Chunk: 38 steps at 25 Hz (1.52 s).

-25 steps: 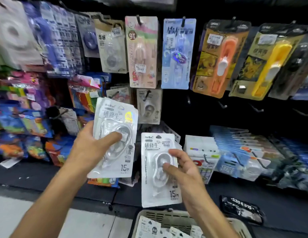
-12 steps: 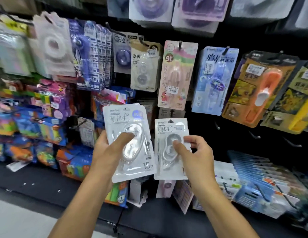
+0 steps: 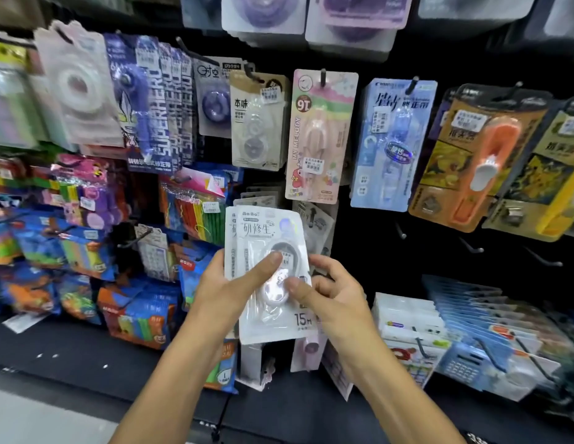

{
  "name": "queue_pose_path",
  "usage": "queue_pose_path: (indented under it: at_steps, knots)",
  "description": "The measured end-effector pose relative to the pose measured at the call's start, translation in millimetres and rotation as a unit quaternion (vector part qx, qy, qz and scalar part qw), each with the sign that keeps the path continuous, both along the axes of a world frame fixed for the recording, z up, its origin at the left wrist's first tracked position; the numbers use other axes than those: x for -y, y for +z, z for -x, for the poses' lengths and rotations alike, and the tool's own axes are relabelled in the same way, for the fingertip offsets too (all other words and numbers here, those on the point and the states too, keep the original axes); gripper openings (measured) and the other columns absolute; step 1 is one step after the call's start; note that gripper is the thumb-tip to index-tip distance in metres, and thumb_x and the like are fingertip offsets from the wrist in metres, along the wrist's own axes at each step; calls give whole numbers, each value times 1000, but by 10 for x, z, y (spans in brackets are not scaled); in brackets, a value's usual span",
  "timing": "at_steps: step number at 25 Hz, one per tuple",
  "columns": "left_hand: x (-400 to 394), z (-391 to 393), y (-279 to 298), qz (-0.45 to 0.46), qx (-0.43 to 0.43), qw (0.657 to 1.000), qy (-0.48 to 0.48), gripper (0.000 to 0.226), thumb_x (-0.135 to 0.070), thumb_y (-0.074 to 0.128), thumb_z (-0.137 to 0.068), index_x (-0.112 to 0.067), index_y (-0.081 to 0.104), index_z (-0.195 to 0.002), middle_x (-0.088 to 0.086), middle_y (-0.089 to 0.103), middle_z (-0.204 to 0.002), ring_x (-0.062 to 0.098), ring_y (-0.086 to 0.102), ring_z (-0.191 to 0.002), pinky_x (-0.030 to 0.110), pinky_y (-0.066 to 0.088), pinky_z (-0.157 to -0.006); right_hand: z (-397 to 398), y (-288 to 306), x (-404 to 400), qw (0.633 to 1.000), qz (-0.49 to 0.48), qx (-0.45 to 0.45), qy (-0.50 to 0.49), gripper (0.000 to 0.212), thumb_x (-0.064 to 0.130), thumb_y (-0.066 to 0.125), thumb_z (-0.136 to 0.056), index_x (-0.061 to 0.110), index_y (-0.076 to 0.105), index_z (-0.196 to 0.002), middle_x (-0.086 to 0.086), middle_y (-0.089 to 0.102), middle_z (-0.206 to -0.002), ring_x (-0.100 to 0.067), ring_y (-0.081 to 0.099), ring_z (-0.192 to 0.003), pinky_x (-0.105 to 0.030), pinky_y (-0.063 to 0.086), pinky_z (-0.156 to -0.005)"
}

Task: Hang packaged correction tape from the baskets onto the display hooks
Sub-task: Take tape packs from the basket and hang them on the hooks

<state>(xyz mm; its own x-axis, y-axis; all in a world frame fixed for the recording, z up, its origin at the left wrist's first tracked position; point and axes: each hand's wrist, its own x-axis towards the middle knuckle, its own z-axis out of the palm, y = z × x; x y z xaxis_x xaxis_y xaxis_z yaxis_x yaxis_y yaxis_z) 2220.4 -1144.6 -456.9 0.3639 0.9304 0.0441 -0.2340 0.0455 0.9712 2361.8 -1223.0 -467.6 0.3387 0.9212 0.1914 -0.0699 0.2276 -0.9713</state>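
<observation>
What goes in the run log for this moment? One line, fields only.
stage: packs stacked, unhung | left hand: holds white correction tape packs | right hand: pinches same packs | bare hook: right

White correction tape packs stacked upright, front pack overlapping another, marked 15M, raised before the display hooks

the stacked correction tape packs sit between both hands, before the hanging packs above.
</observation>
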Motion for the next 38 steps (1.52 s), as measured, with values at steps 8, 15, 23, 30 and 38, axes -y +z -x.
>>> queue_pose_path:
  at_steps: [8,15,23,30,38]
  knots:
    - [13,-8,-2,-2,-14,1000,-6,50,-40,87,-67,-29,66,-111,-3,80,-99,21,78,-88,35,62,-67,-96,-61,94,996,-57,-39,-60,35,27,74,-86,33,59,-117,-5,74,-102,-26,74,-74,-34,54,-41]
    - [-7,112,33,13,-9,995,-98,65,-27,92,-56,-20,71,-117,8,79,-109,30,77,-96,38,64,-71,-98,88,53,997,-3,-76,21,61,26,88,-73,24,52,-122,-8,77,-107,-29,76,-88,-34,59,-57]
    - [-100,340,98,15,-16,999,31,43,-8,84,-72,-22,72,-111,4,80,-99,26,79,-82,33,62,-55,-242,-92,139,991,27,50,-125,35,27,74,-89,48,58,-112,10,61,-130,-15,65,-111,-43,62,-80]
    - [-86,332,99,42,12,995,89,36,-3,81,-78,-20,72,-108,1,81,-92,21,78,-74,29,58,-48,-194,10,-216,962,139,183,-145,69,14,59,-97,36,28,-154,11,28,-158,-9,47,-131,-20,47,-85]
    - [2,448,216,-10,-40,992,-122,49,-29,98,-57,-26,78,-101,9,79,-107,31,77,-93,34,63,-67,301,-52,16,998,-44,-22,48,58,37,86,-76,32,56,-126,0,75,-116,-20,72,-106,-34,61,-83]
